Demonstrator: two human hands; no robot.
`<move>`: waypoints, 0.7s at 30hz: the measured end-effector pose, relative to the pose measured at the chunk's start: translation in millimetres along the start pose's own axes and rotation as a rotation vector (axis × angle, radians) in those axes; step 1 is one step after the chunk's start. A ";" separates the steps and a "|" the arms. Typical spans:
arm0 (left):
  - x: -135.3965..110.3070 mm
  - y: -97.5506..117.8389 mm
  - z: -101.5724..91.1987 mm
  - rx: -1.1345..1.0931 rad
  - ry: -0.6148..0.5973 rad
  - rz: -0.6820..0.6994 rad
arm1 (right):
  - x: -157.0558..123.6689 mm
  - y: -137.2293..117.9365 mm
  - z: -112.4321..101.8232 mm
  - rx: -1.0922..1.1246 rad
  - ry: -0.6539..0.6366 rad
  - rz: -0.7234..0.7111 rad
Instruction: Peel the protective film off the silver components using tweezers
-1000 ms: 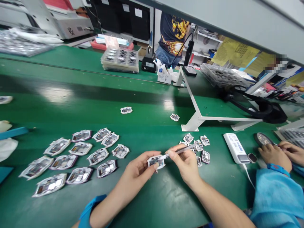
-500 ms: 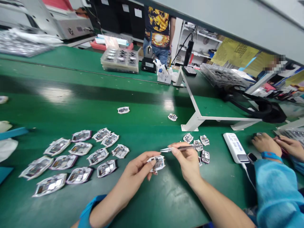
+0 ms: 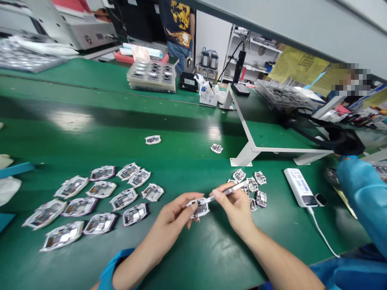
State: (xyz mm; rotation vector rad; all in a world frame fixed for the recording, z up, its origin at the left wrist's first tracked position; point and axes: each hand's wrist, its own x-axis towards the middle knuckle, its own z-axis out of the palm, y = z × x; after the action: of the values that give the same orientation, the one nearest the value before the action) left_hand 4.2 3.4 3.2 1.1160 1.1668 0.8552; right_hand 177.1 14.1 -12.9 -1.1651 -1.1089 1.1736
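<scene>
- The held casing (image 3: 202, 208) and tweezers (image 3: 232, 189) filled the gap between the left hand (image 3: 178, 211) and right hand (image 3: 234, 205).
- Nearer the body, bare green bench (image 3: 193, 257) left room between the forearms.
- Leftward, rows of open casings (image 3: 101, 189) blocked a low sweep, with only narrow gaps.
- Beyond the hands ran a broad lane, broken by two lone casings (image 3: 153, 139).
- Rightward, a tight casing cluster (image 3: 261, 199), a white stand (image 3: 249, 150), a white device (image 3: 298, 187) and its cable (image 3: 323, 235) stood in the way.

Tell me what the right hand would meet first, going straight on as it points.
Probably the white-framed part held by the left hand; the tweezers in the right hand seem to reach its edge, though depth is unclear.
</scene>
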 end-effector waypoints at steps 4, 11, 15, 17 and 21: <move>-0.6 3.7 0.7 0.025 0.008 0.010 | 0.6 -1.7 0.5 0.000 -0.008 0.018; -2.5 4.3 0.5 0.002 0.021 0.015 | 1.0 -2.8 1.2 0.018 -0.007 0.003; -2.3 3.4 0.0 0.013 0.019 0.015 | 1.1 -2.1 0.7 0.029 -0.011 0.002; -2.0 2.8 -0.2 0.014 0.018 0.022 | 1.2 -1.8 0.5 0.021 -0.007 -0.003; -2.5 1.3 -0.9 0.002 0.019 0.023 | 0.8 -1.7 0.2 -0.015 -0.014 -0.024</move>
State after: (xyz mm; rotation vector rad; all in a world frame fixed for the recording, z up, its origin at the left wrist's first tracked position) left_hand 2.9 1.5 5.1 1.1268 1.1725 0.8836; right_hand 177.1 14.8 -11.1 -1.1536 -1.1418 1.1580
